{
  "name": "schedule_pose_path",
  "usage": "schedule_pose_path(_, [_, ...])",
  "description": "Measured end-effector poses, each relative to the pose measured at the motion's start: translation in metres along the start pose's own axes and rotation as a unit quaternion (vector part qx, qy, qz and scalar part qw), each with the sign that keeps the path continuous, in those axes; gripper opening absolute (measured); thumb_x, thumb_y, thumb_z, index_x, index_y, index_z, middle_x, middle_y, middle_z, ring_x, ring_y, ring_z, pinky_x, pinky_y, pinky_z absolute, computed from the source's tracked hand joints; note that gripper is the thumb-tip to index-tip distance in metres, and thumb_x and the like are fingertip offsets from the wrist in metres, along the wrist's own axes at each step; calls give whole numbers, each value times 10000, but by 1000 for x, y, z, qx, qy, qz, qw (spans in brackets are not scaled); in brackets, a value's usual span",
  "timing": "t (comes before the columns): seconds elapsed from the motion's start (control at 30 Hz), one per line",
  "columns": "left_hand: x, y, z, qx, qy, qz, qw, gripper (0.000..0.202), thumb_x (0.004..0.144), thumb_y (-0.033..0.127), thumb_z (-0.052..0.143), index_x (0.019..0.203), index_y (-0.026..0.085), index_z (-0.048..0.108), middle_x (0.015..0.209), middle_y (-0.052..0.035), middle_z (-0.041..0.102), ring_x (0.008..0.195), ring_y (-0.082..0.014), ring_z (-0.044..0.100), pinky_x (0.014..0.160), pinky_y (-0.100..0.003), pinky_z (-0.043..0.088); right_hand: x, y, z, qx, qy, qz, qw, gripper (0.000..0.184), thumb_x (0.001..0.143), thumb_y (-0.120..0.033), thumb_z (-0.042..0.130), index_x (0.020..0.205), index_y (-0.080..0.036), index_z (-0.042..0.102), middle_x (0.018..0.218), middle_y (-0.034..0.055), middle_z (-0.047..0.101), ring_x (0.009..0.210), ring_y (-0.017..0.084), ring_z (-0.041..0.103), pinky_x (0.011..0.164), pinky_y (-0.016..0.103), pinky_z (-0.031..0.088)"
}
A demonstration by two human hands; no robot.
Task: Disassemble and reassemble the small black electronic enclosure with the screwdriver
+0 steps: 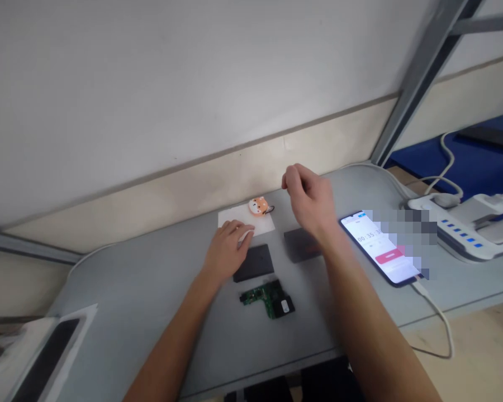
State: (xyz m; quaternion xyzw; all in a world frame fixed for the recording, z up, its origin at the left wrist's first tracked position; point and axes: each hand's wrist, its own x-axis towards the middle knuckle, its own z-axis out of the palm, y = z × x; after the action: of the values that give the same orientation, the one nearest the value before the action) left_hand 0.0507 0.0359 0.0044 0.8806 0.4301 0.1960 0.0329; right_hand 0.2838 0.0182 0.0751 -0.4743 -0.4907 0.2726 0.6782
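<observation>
My left hand (228, 248) lies with its fingers and thumb spread over the near left part of a white sheet of paper (267, 224), beside a flat black rectangular cover (255, 262). Curled closed, my right hand (312, 198) is raised over the back of the table; what its fingers hold, if anything, is hidden. Below my right wrist rests a second dark flat piece (297, 245), partly covered by the arm. Nearest to me is a green circuit board (265, 296) joined to a black block with a white label.
An orange and white animal-face case (258, 206) with a dark loop sits on the paper. To the right, a phone (373, 240) showing a timer is plugged into a white cable. Beyond it stands a power strip (456, 223) with plugs. A metal frame post (414, 84) rises at the back right.
</observation>
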Motion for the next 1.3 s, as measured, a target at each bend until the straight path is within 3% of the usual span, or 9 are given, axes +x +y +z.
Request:
schedule_pose_path(0.1, [-19, -8, -5, -80, -4, 17, 997, 247, 1012, 198, 527, 1166, 222, 717, 1100, -69, 687, 1074, -226, 632, 997, -402, 513, -2, 0, -14, -167, -77, 40, 982, 380, 961, -493, 604, 689, -228, 582, 588, 11, 444, 605, 165, 398, 586, 299, 253])
schedule_pose_path(0.17, [-28, -18, -5, -137, -29, 34, 990, 278, 987, 140, 493, 1091, 228, 736, 1061, -60, 679, 1005, -198, 648, 927, -359, 541, -4, 11, -23, -297, -181, 99, 932, 320, 911, -522, 649, 775, -232, 642, 645, 35, 553, 602, 177, 448, 586, 309, 285])
schedule_pose_path(0.27, [-36, -32, -5, -198, -42, 24, 979, 314, 956, 99, 466, 1008, 231, 747, 1010, -45, 681, 876, -161, 664, 770, -290, 547, -5, 30, -34, -370, -347, 195, 839, 309, 802, -428, 758, 1053, -258, 696, 866, 71, 705, 640, 199, 575, 594, 321, 381])
schedule_pose_path(0.37, [-41, -40, -5, -221, -4, 4, 975, 291, 936, 96, 478, 954, 219, 741, 975, -44, 686, 828, -151, 664, 683, -260, 526, -5, 40, -32, -425, -382, 198, 796, 397, 795, -403, 749, 1158, -265, 669, 945, 75, 731, 740, 232, 646, 649, 331, 449])
schedule_pose_path(0.5, [-45, -43, -5, -230, 17, -2, 973, 284, 929, 88, 480, 940, 224, 728, 977, -38, 695, 875, -159, 674, 768, -281, 551, -9, 39, -12, -439, -388, 148, 797, 349, 839, -397, 700, 1155, -253, 662, 935, 73, 736, 795, 247, 665, 688, 338, 458])
schedule_pose_path(0.77, [-46, -44, -3, -219, 31, -8, 975, 280, 910, 57, 480, 934, 218, 708, 971, -30, 679, 847, -153, 657, 780, -283, 538, -22, 45, 21, -432, -389, 82, 810, 307, 890, -389, 663, 1177, -278, 673, 939, 62, 747, 817, 260, 666, 729, 361, 431])
schedule_pose_path(1.0, [-47, -37, 1, -204, 68, -16, 976, 260, 907, 40, 498, 882, 214, 690, 932, -21, 663, 830, -147, 649, 776, -281, 528, -25, 44, 25, -421, -391, 84, 814, 272, 894, -421, 673, 1132, -291, 657, 922, 47, 743, 785, 251, 653, 696, 347, 406])
schedule_pose_path(1.17, [-45, -37, 3, -176, 131, -6, 976, 251, 913, 47, 502, 854, 210, 683, 948, -30, 674, 887, -159, 664, 826, -298, 545, -25, 40, 25, -440, -388, 86, 806, 269, 903, -432, 683, 1123, -279, 657, 973, 61, 758, 827, 257, 661, 696, 339, 392])
schedule_pose_path(1.3, [-45, -22, -11, -121, 145, 63, 980, 206, 892, 57, 546, 873, 205, 687, 953, -47, 688, 926, -197, 629, 870, -364, 529, -26, 39, 26, -468, -384, 90, 791, 245, 916, -442, 677, 1085, -265, 671, 1011, 56, 769, 853, 248, 671, 676, 319, 372])
